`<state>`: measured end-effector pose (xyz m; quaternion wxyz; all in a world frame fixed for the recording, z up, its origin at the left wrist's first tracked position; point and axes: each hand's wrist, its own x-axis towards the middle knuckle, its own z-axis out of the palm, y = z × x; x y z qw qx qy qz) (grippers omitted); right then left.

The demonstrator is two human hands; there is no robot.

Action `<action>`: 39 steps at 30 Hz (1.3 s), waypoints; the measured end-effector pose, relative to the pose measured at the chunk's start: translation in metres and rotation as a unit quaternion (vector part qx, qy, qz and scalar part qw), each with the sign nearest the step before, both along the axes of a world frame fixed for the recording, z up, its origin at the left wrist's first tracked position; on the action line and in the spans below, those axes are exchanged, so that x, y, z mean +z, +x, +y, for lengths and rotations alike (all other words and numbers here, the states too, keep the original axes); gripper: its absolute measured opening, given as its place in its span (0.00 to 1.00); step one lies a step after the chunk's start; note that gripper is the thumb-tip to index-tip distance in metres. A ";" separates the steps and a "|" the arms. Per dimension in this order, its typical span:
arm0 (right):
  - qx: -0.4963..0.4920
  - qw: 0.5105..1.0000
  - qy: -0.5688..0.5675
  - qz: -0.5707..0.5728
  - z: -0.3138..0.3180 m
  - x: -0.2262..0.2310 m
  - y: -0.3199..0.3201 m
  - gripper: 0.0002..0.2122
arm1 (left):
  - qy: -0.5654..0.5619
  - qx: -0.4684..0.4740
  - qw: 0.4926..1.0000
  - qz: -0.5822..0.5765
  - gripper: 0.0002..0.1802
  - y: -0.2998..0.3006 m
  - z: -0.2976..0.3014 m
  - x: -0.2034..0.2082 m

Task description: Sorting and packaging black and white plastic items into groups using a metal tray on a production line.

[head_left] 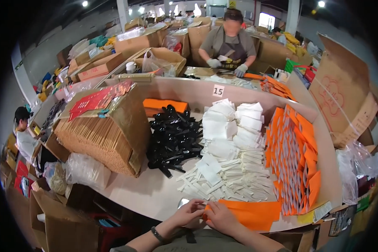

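At the near edge of the table my two hands meet at the left end of a flat orange packet. My right hand is closed on that end, fingers curled over it. My left hand is closed too, its fingertips pinched together beside the packet's end; what they hold is mostly hidden, with a bit of white between the hands. A shiny rounded silver thing shows just behind the left hand. Beyond the hands lie thin white paper strips and folded white napkins.
A heap of black plastic cutlery lies left of the napkins. Orange packets overlap in rows along the right wall. A cardboard box full of thin wooden sticks stands at left. Across the divider, a gloved co-worker handles items.
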<state>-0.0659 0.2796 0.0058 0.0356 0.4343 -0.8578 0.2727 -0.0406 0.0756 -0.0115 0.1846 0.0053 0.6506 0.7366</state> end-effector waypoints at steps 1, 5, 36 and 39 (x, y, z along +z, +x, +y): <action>0.000 1.000 0.001 0.019 -0.001 -0.003 0.003 0.15 | -0.104 -0.009 0.994 -0.036 0.32 0.003 -0.009 0.022; 0.068 0.997 0.035 -0.033 -0.017 -0.019 0.000 0.13 | -0.539 -0.043 0.721 0.433 0.35 0.004 -0.031 0.056; -0.208 0.953 0.114 -0.190 0.006 0.009 -0.008 0.14 | -0.500 0.018 0.850 0.164 0.32 0.040 -0.041 0.025; -0.241 0.927 0.138 -0.251 0.001 0.005 -0.017 0.11 | -0.513 -0.069 0.840 0.165 0.34 0.039 -0.061 0.037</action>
